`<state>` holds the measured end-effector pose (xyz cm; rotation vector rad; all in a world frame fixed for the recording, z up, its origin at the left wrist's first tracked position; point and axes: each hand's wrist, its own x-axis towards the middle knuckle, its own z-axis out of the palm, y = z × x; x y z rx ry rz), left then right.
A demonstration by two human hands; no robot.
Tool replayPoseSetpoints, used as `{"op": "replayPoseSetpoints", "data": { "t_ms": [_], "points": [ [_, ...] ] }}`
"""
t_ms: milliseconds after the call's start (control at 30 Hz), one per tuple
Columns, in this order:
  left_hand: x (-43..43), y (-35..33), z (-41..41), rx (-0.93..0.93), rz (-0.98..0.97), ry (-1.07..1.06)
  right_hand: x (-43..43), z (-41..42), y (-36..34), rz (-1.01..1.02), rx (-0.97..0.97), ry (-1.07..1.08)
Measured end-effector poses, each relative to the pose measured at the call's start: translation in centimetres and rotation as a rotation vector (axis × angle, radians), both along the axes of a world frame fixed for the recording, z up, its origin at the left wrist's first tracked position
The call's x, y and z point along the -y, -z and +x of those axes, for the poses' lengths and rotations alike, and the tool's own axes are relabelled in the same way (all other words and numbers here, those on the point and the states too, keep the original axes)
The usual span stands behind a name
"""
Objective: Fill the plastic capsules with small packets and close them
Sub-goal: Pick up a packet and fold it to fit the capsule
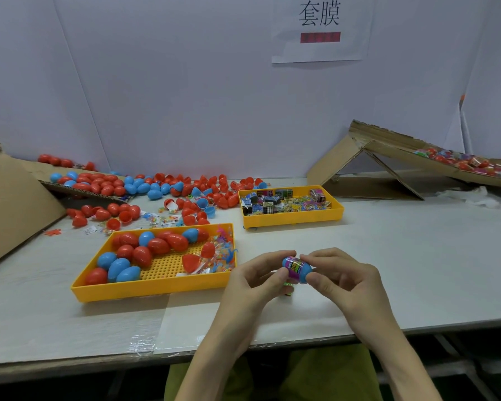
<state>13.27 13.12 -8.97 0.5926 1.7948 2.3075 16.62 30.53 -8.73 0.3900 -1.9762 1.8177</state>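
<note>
- Small packing or assembly workstation, factory-type.
- Bulk heaps of red and blue capsules (104,183) on white bench (388,270).
- Yellow sorting trays (156,287), cardboard chute (402,156), printed station sign (320,27) on partition.

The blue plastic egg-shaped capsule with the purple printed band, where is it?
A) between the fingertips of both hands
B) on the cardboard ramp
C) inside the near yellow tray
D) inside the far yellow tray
A: the left hand and the right hand both pinch the blue plastic capsule with the purple band above the white table.
</note>
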Motion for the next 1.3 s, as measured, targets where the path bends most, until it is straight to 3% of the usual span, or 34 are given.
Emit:
{"op": "replayPoseSetpoints", "data": {
  "t_ms": [167, 400, 533, 767, 1100, 1300],
  "points": [
    [-0.10, -0.10, 0.08, 0.007, 0.012, 0.020, -0.07, -0.04, 0.04, -0.037, -0.016, -0.002],
    [-0.29, -0.23, -0.09, 0.086, 0.064, -0.030, -0.06, -0.14, 0.22, 0.067, -0.051, 0.021],
    [-0.35, -0.06, -0.20, 0.038, 0.007, -0.072, -0.24, -0.26, 0.40, 0.127, -0.051, 0.012],
    [-0.04, 0.30, -0.30, -0.023, 0.019, -0.081, 0.17, -0.11, -0.10, -0.002, 0.074, 0.012],
    [-0.07, 0.05, -0.19, 0.022, 0.071, -0.061, 0.05, -0.19, 0.15, 0.013, -0.022, 0.016],
    [-0.34, -0.30, 0.03, 0.066, 0.024, -0.098, -0.06, -0.29, 0.57, 0.140, -0.081, 0.045]
  ]
}}
